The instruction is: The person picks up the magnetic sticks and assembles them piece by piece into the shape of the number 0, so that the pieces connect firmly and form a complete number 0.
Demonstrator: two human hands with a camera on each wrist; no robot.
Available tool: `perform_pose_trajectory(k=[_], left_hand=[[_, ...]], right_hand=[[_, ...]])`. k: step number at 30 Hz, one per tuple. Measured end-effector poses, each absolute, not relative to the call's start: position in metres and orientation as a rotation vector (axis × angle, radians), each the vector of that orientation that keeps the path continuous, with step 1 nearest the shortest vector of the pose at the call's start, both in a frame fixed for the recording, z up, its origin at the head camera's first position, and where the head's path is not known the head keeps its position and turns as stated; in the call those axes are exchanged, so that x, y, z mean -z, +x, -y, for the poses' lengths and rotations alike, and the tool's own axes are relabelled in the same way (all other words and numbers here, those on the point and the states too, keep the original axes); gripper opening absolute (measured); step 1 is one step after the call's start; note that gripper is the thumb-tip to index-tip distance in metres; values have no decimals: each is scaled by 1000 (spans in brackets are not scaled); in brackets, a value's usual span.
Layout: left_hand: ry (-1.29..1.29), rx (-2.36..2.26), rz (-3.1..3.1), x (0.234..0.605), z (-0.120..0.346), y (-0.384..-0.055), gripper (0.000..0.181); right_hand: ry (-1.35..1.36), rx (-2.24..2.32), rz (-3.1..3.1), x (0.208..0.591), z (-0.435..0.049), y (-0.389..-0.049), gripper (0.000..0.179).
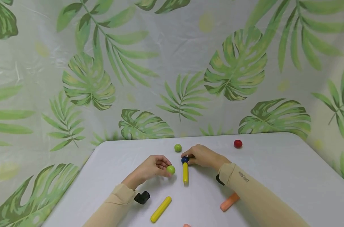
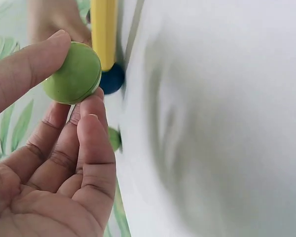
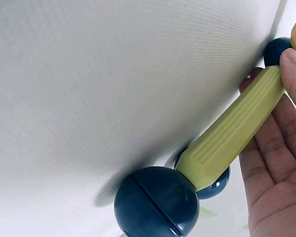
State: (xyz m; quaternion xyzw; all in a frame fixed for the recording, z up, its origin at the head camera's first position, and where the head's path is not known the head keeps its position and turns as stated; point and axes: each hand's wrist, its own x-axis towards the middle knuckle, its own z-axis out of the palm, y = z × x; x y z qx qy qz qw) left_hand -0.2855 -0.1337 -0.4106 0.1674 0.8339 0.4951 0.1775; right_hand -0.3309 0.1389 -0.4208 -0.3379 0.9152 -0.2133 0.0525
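My left hand (image 1: pixel 150 167) pinches a shiny green ball (image 1: pixel 170 170) between thumb and fingertips; in the left wrist view the ball (image 2: pixel 72 74) shows a thin seam. Across from it, my right hand (image 1: pixel 203 156) grips a dark blue ball (image 1: pixel 185 160) with thumb and fingers. A yellow stick (image 1: pixel 185 174) meets that ball and points toward me. In the right wrist view, thumb and fingers surround a blue ball (image 3: pixel 276 51) at the far end of a ridged yellow-green stick (image 3: pixel 232 126). A larger-looking blue ball (image 3: pixel 155 202) sits at the stick's near end, another partly hidden behind it.
A second green ball (image 1: pixel 178 148) lies just beyond the hands, and a red ball (image 1: pixel 238 144) at the back right. Nearer me are a loose yellow stick (image 1: pixel 161 209) and an orange stick (image 1: pixel 229 202) partly under the right sleeve. Another orange piece (image 1: pixel 186 225) shows at the bottom edge.
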Motion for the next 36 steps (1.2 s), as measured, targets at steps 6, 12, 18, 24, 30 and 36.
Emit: perform_pose_trajectory(k=[6,12,18,24,30,36], left_hand=[[504,-1341,-2324,411,126,-269,32],[498,-1341,-2284,416,119,-261,30],[476,-1342,-2263,422,115,-252,29],[480,-1326,-2280,423,109,-248,28],[479,-1305,-2308,423,104,-245,27],[489,-1263,-2353,425,98,-242,27]], right_hand=[[-1025,635,-2793,423,-140,-332,34],[-1001,639,-2796,425,-142,-332,35],[-1008,652,-2790,425,-141,-332,35],[-998,658,-2794,425,-141,-333,35],[-1006,651,-2800,426,-142,-334,35],[-1026,648,-2801,423,-141,-330,34]])
